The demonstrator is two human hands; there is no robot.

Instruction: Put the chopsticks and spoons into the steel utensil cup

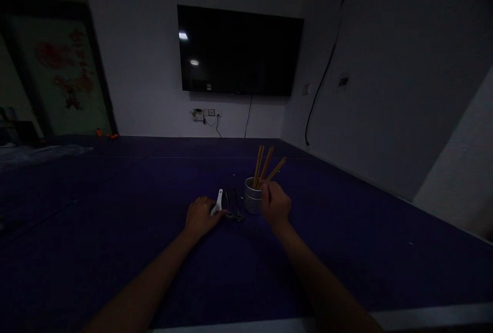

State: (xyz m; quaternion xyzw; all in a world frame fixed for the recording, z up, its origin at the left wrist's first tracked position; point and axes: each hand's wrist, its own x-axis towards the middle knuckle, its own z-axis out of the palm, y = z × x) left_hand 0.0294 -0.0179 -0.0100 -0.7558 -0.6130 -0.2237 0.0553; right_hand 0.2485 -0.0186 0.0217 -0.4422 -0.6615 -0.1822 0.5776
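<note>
My left hand [201,216] rests on the dark blue surface, thumb and fingers apart, with a white spoon [219,203] between them. The thumb lies against or just over the spoon's lower end. To the right of it are two dark metal spoons [233,216], side by side with their handles pointing away from me. A grey metal cup [252,202] stands upright beyond them, with several wooden chopsticks [265,164] leaning in it. My right hand [276,202] is closed at the cup's right rim, in front of the chopsticks' lower ends; what its fingers grip is hidden.
A large dark television [241,51] hangs on the far wall, above sockets [208,113] with loose cables. A black cable [324,77] runs down the right wall. Clear plastic sheeting [42,154] and small orange objects [106,134] lie at the far left. The room is dim.
</note>
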